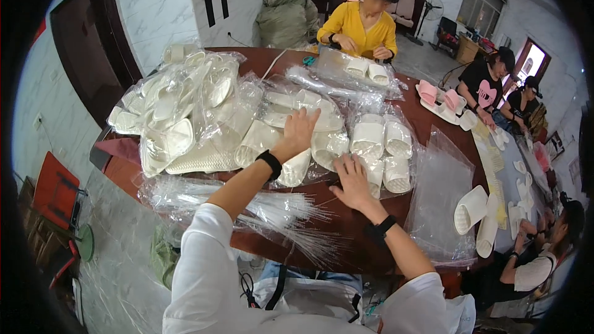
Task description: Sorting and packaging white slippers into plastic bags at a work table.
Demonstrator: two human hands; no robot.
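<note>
My left hand [299,131] lies with its fingers spread over bagged white slippers [270,119] in the middle of the table. Closer to me, my right hand [354,184] rests, fingers apart, at the near edge of another clear bag holding several white slippers [396,139]. Neither hand is closed around anything. To the left of my hands rises a large heap of white slippers in clear plastic bags [185,96]. Right of my right hand lies a stack of flat clear plastic bags [436,195].
A bundle of thin clear strips [272,213] lies along the near edge of the brown table [377,253]. Loose white slippers [471,210] and pink-strapped slippers [427,91] sit at the right. Across the table a person in yellow [362,25] works; several others sit along the right.
</note>
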